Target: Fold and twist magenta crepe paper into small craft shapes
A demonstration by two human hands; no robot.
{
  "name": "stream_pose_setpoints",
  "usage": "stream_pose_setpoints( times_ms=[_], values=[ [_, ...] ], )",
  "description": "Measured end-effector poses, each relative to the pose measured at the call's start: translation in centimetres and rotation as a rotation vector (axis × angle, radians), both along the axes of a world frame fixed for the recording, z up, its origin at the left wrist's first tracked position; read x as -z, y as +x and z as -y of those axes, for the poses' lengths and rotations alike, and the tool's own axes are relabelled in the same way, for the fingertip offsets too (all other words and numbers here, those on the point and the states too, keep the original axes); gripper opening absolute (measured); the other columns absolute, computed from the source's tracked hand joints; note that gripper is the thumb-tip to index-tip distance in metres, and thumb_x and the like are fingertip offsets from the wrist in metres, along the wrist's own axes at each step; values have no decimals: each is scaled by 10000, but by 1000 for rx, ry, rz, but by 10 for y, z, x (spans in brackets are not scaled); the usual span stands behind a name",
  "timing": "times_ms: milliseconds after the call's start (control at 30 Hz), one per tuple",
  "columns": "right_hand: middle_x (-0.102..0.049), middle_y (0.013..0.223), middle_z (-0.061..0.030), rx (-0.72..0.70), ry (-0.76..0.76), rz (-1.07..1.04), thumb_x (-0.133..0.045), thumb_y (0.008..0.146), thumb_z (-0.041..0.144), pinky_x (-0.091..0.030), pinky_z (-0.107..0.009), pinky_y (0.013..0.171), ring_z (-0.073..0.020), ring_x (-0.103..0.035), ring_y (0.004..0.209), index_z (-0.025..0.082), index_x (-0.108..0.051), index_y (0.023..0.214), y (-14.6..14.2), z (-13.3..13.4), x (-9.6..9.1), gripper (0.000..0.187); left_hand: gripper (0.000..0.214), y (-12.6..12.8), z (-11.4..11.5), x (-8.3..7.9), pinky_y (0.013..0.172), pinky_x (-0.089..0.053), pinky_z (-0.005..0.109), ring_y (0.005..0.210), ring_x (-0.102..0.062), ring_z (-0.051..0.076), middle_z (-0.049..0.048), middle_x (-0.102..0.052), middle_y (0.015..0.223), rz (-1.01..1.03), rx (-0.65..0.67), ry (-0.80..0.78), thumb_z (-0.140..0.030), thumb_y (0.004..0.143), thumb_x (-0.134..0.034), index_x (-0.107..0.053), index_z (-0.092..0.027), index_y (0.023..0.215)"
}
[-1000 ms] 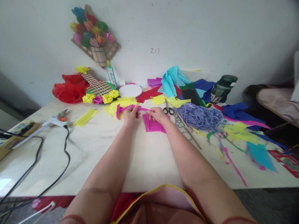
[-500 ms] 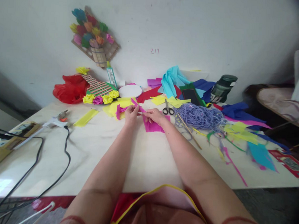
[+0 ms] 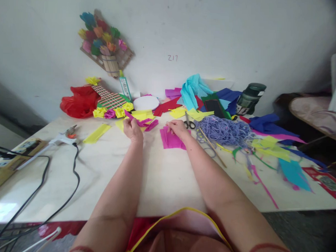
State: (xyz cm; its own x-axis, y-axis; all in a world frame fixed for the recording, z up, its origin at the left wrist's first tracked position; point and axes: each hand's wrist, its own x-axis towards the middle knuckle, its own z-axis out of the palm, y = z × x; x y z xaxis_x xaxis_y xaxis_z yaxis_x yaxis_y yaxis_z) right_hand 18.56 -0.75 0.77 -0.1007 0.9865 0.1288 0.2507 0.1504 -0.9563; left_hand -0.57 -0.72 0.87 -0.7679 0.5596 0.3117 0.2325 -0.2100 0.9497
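Note:
My left hand (image 3: pixel 133 130) is closed on a folded magenta crepe paper strip (image 3: pixel 142 122), whose end sticks out above the fingers. Another magenta folded piece (image 3: pixel 152 125) lies just right of that hand, over yellow paper. My right hand (image 3: pixel 176 127) hovers at the top edge of a stack of magenta crepe paper squares (image 3: pixel 173 142). Its fingers are curled together, and whatever they pinch is too small to make out. Beside the right wrist lie black-handled scissors (image 3: pixel 189 124).
On the right are a tangle of purple cord (image 3: pixel 225 131), a thin stick (image 3: pixel 212 147) and a dark green jar (image 3: pixel 251 99). A glue gun (image 3: pixel 64 137) and power strip (image 3: pixel 16 155) with cables are at left. A guitar-shaped craft (image 3: pixel 111 98) stands near the wall.
My hands have moved apart. The left went left and slightly down with the magenta strip, while the right stayed near the magenta squares and shifted a little right.

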Motion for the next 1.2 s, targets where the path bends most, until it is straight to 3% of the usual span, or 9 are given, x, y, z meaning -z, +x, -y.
stream_pose_setpoints(
  times_ms=[100,233,467,633,833,967,1200],
  values=[
    [-576,516,10,18,7,26,-524,818,290,-343,-206,428,-79,-428,406,159,-559,578,1,-1,1,276,106,-9,7,-6,863,-411,364,914,-525,215,31,-579,798,-101,-98,-165,-260,769,-434,-530,-221,749],
    [-566,506,8,16,28,62,-519,821,298,-340,-208,429,-79,-424,406,161,-536,543,2,-3,4,310,176,-17,12,-9,970,-343,439,1082,-452,279,89,-604,955,-231,-176,-268,-205,763,-449,-618,-202,813],
    [-530,465,13,13,40,77,-520,815,291,-324,-208,417,-82,-414,393,158,-548,534,3,-5,7,312,143,-17,19,-11,966,-300,517,1184,-384,333,113,-592,1124,-249,-192,-371,-222,737,-541,-650,-178,820],
    [-560,487,5,19,32,89,-513,819,301,-337,-209,424,-84,-426,403,157,-563,544,4,-6,8,314,134,-16,22,-10,950,-203,572,1215,-307,377,130,-549,1181,-293,-84,-408,-263,772,-548,-620,-152,756],
    [-554,477,9,32,20,73,-517,816,277,-341,-208,428,-82,-426,396,162,-551,531,5,-3,6,310,185,-22,16,1,922,-190,613,1181,-346,415,130,-599,1044,-273,-135,-314,-275,686,-640,-537,-165,579],
    [-556,479,9,28,29,82,-516,817,267,-353,-207,442,-82,-434,404,160,-554,524,5,-2,5,314,124,-24,15,5,956,-179,601,1194,-303,409,166,-565,1121,-273,-84,-331,-267,682,-619,-583,-152,649],
    [-550,467,12,51,36,86,-530,810,263,-365,-206,448,-81,-442,403,156,-563,525,6,-2,3,307,120,-28,8,12,965,-273,565,1184,-369,377,174,-569,1062,-303,-144,-383,-251,651,-594,-593,-184,751]
  ],
)
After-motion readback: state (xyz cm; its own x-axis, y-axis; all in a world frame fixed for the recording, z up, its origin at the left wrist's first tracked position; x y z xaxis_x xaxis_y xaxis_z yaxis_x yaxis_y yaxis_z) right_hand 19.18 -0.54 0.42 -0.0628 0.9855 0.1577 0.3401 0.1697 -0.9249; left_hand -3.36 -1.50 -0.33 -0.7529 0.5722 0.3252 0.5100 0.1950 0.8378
